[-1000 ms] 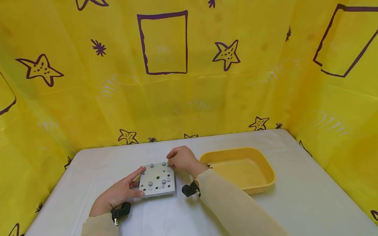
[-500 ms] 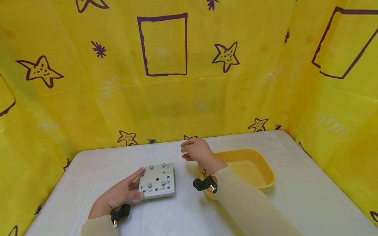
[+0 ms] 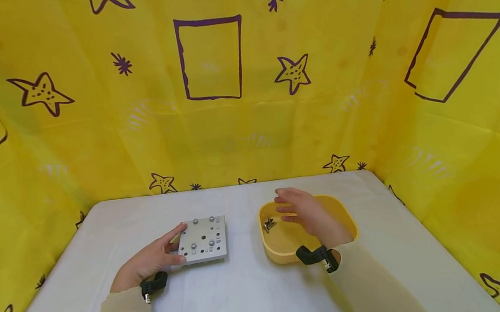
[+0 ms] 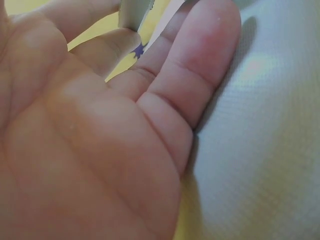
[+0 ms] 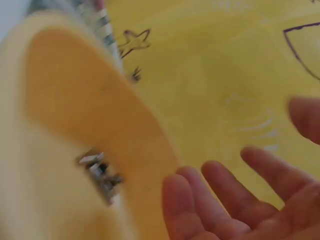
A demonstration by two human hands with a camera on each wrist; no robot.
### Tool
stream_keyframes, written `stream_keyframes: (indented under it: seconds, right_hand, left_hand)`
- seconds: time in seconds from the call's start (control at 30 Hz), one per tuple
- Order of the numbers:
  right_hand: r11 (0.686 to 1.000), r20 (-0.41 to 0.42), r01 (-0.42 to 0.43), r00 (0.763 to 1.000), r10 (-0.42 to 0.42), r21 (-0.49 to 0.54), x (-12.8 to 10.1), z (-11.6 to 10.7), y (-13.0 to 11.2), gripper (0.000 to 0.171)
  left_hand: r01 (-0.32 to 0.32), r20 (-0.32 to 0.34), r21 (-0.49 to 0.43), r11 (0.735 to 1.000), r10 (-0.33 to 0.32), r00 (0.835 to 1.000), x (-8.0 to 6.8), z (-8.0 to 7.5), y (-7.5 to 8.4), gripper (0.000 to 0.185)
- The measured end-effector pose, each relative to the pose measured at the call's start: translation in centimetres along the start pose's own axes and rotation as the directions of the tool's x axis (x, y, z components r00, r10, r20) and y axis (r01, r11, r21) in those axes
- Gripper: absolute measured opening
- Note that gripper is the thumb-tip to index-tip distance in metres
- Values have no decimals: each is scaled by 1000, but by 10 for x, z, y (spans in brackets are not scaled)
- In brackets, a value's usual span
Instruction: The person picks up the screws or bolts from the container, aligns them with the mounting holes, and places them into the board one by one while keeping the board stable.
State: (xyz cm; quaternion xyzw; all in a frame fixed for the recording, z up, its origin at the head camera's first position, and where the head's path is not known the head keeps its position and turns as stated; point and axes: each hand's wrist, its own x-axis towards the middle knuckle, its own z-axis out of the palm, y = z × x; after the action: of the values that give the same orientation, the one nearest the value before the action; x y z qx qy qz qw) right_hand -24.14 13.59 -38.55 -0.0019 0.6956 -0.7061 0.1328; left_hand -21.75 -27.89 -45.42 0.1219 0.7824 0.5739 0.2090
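Observation:
A square metal plate (image 3: pixel 196 233) with drilled holes lies left of centre in the head view. Several socket-head screws (image 3: pixel 193 245) stand up from its top. My left hand (image 3: pixel 148 262) grips its left edge, thumb at the near corner and forefinger at the far one. In the left wrist view a bit of the plate (image 4: pixel 134 14) shows past the fingers. Over the yellow bin (image 3: pixel 280 256) hovers my right hand (image 3: pixel 309 215), fingers spread and holding nothing. Several small metal screws (image 3: pixel 269 224) lie in a heap at the bin's left end.
The bin stands a short way right of the plate on a white-covered table (image 3: pixel 243 293). Yellow sheeting (image 3: pixel 218 144) with starfish drawings hangs behind the table and at both sides.
My right hand has left the plate's far right corner and moved right, over the bin, its fingers opening out. The left hand keeps its hold on the plate.

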Motion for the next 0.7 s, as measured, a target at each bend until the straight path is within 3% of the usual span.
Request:
stream_keyframes:
  seconds: [0.1,0.17,0.27,0.37,0.7]
  right_hand:
    - [983,45,10,999,-2,-184,2,-1,21,44]
    - [946,66,36,998,-15,-322,5,-1,33,45]
    - [851,116,124,990,-75,-510,8,1,45,50]
    - [760,174,199,978,-115,-619,11,2,52,56]
    - [461,308,350,937,-165,-816,16,7,57,59]
  left_hand:
    - [8,-2,-11,1000,-8,1000,-1,0,-1,99]
    - [11,-1,-14,1000,-11,1000,-1,0,-2,99]
    - [10,1,-19,1000,-10,1000,-1,0,-3,100]
    - [5,6,-27,1000,-4,1000,0,0,-4,100]
    - [6,6,-18,1000,-6,1000,0,-2,-3,100]
